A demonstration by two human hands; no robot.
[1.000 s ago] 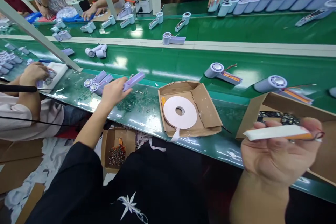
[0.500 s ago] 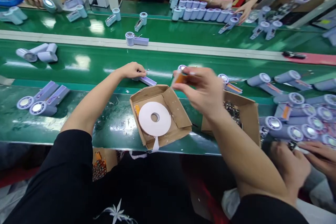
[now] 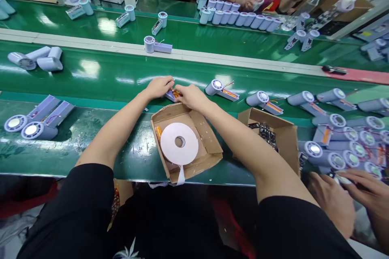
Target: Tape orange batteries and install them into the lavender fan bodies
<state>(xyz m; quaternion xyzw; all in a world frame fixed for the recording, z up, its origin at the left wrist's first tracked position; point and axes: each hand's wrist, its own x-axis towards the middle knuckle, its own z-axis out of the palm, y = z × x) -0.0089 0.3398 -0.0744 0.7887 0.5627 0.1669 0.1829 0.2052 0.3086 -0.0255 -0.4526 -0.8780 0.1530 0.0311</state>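
My left hand (image 3: 159, 87) is closed on a lavender handheld fan body, its open handle (image 3: 170, 96) showing beneath my fingers and its head hidden by the hand. My right hand (image 3: 191, 97) meets it there, fingers pinched on an orange battery (image 3: 176, 94) at the handle's hollow. Just below sits a cardboard tray (image 3: 209, 151) with a roll of white tape (image 3: 170, 141) lying flat inside, its loose end hanging over the front edge. An orange battery (image 3: 158, 132) rests against the tray's left wall.
Lavender fan bodies (image 3: 216, 85) line the green belt to the right, two more (image 3: 39, 129) at left. A cardboard box (image 3: 287, 137) of circuit boards stands by my right forearm. A co-worker's hands (image 3: 334, 198) work at lower right; other people sit across the belt.
My right hand has moved left and down with the orange battery, from above the tray to the fan handle beside my left hand. The left hand stays on the fan body.
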